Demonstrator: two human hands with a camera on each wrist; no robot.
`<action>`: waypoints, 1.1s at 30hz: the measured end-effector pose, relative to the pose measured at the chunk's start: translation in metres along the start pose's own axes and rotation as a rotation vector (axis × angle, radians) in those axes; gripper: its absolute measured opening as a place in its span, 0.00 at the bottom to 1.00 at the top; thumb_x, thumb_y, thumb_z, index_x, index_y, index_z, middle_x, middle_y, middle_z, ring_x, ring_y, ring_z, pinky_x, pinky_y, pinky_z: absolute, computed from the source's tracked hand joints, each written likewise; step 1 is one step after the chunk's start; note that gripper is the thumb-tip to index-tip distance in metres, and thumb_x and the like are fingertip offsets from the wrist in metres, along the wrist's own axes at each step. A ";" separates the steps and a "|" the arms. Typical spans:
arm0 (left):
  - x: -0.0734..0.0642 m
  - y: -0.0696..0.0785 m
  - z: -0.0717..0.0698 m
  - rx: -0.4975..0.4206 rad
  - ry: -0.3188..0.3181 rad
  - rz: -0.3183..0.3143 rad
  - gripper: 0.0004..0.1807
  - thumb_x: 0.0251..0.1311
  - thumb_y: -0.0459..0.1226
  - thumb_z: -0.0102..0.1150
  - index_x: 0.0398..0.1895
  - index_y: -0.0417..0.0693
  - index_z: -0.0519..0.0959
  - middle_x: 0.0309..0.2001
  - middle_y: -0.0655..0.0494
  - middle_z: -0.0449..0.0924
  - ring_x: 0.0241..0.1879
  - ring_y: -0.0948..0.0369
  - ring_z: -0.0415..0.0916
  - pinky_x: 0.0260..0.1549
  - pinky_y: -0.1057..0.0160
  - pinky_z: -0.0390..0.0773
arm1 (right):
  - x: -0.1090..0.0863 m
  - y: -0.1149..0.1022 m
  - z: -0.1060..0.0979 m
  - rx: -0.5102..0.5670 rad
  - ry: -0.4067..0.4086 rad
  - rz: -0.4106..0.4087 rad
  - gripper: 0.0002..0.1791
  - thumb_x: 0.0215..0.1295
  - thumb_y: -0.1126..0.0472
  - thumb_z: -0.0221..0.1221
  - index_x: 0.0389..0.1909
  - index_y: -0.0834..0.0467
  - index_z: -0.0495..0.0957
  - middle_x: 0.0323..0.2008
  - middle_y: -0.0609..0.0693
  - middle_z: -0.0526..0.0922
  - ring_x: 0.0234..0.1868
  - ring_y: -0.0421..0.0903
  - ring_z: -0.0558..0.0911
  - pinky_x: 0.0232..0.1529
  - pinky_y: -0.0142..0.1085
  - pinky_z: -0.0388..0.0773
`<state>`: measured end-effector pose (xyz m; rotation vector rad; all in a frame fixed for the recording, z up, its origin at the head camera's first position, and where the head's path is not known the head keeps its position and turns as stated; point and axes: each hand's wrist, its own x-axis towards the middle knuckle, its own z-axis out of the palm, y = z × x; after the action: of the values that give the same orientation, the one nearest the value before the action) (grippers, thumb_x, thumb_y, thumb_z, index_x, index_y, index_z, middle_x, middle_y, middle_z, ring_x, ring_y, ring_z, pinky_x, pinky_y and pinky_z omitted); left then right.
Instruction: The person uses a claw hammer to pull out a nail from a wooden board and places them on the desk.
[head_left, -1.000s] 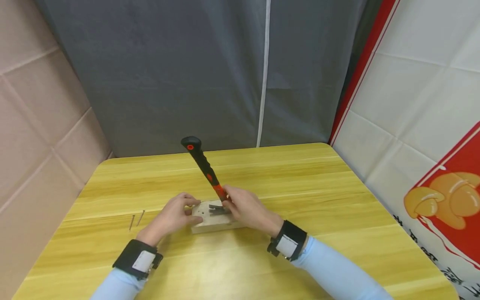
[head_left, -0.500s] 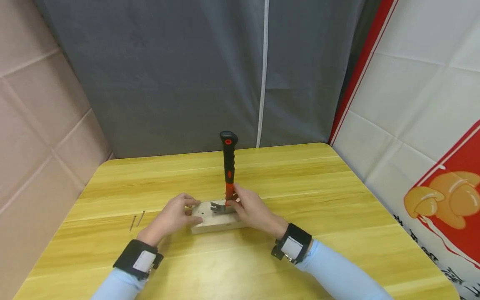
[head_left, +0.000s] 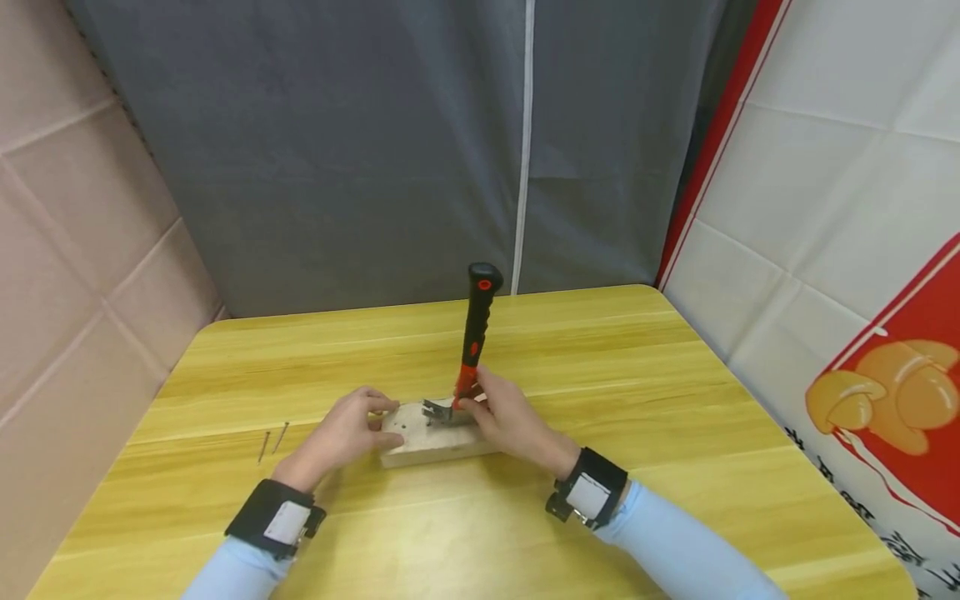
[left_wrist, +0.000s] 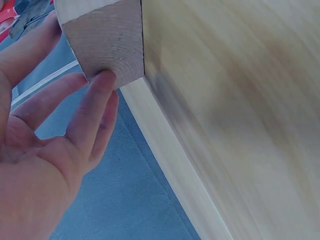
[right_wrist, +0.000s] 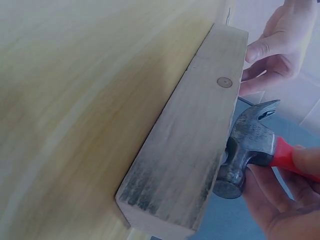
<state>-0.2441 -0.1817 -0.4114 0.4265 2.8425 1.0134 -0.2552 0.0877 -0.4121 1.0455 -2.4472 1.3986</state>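
A pale wooden block [head_left: 435,452] lies on the table, with small dark spots on its top. My left hand [head_left: 347,437] holds its left end between thumb and fingers; the left wrist view shows fingertips against the end grain [left_wrist: 107,42]. Over the block's middle, my right hand [head_left: 516,427] pinches the red neck of a claw hammer [head_left: 476,329] just above its head. The black handle points up and leans right. In the right wrist view the steel hammer head [right_wrist: 250,135] is against the block's top, its claw lifted and pointing toward the left hand.
Two loose nails [head_left: 264,447] lie on the wood-patterned table [head_left: 360,542] left of my left hand. A grey curtain [head_left: 337,167] hangs behind the far edge, and pale panels [head_left: 840,183] stand at both sides.
The hammer's handle has swung from leaning left, through nearly upright, to leaning right, and its claw has tipped up off the block. The left hand and block have stayed in place.
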 end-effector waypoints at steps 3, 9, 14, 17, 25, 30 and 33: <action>0.000 -0.002 -0.001 -0.008 -0.002 -0.004 0.33 0.52 0.36 0.80 0.61 0.32 0.79 0.54 0.45 0.76 0.52 0.48 0.79 0.49 0.54 0.83 | 0.000 0.000 0.000 0.028 0.013 0.028 0.11 0.72 0.73 0.60 0.50 0.63 0.72 0.45 0.57 0.84 0.47 0.50 0.86 0.44 0.33 0.85; 0.000 -0.001 -0.002 0.037 -0.010 0.013 0.33 0.53 0.36 0.79 0.61 0.32 0.79 0.54 0.46 0.76 0.49 0.50 0.78 0.49 0.52 0.83 | -0.002 0.004 -0.003 0.093 0.042 0.083 0.11 0.73 0.70 0.59 0.52 0.63 0.72 0.47 0.56 0.83 0.49 0.48 0.85 0.45 0.34 0.85; 0.001 0.005 -0.001 0.111 0.011 0.101 0.31 0.53 0.36 0.78 0.60 0.34 0.80 0.58 0.40 0.75 0.55 0.44 0.74 0.56 0.43 0.77 | -0.004 0.006 -0.003 0.120 0.072 0.089 0.11 0.73 0.71 0.59 0.52 0.63 0.73 0.47 0.58 0.84 0.49 0.50 0.85 0.45 0.36 0.85; 0.003 0.011 0.005 0.115 0.069 0.187 0.25 0.53 0.35 0.77 0.56 0.37 0.83 0.58 0.41 0.76 0.57 0.43 0.73 0.56 0.41 0.76 | -0.005 0.006 -0.003 0.146 0.095 0.097 0.11 0.72 0.71 0.60 0.51 0.64 0.73 0.47 0.58 0.84 0.49 0.52 0.85 0.45 0.37 0.85; 0.013 0.028 0.026 -0.192 0.214 0.174 0.12 0.56 0.27 0.74 0.43 0.40 0.84 0.44 0.49 0.81 0.44 0.50 0.84 0.43 0.62 0.85 | -0.007 0.008 -0.005 0.157 0.116 0.117 0.12 0.72 0.72 0.60 0.52 0.63 0.73 0.48 0.57 0.84 0.50 0.51 0.85 0.46 0.37 0.85; 0.017 0.034 0.031 -0.248 0.250 0.131 0.10 0.55 0.27 0.74 0.36 0.44 0.83 0.37 0.55 0.83 0.41 0.57 0.84 0.40 0.65 0.85 | -0.008 0.009 -0.006 0.179 0.126 0.134 0.13 0.72 0.73 0.60 0.53 0.64 0.72 0.47 0.57 0.85 0.49 0.49 0.85 0.46 0.37 0.85; 0.018 0.035 0.032 -0.259 0.245 0.118 0.09 0.56 0.27 0.73 0.36 0.46 0.83 0.36 0.57 0.84 0.40 0.58 0.84 0.39 0.65 0.85 | -0.008 0.009 -0.006 0.187 0.133 0.130 0.12 0.72 0.73 0.60 0.53 0.64 0.72 0.48 0.59 0.84 0.50 0.49 0.85 0.47 0.37 0.85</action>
<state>-0.2473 -0.1315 -0.4136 0.4788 2.8596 1.5324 -0.2563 0.1001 -0.4188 0.8079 -2.3628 1.7071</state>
